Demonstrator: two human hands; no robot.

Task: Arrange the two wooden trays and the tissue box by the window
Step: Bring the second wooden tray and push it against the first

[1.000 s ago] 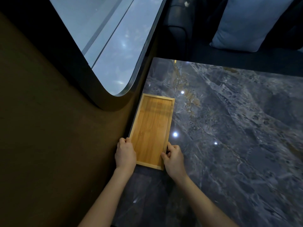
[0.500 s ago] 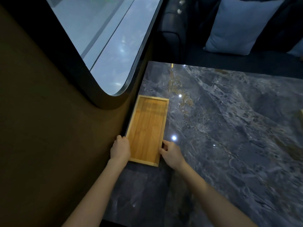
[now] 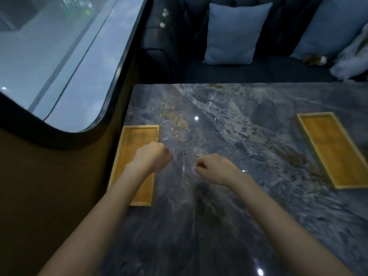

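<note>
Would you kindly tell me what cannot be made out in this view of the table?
- Tissue box: nowhere in the head view.
- Window-side tray: its middle is hidden by the left hand and forearm.
- Right hand and left hand: fingers curled under and motion-blurred, grip unclear.
- Small objects on the sofa: too blurred to identify.
</note>
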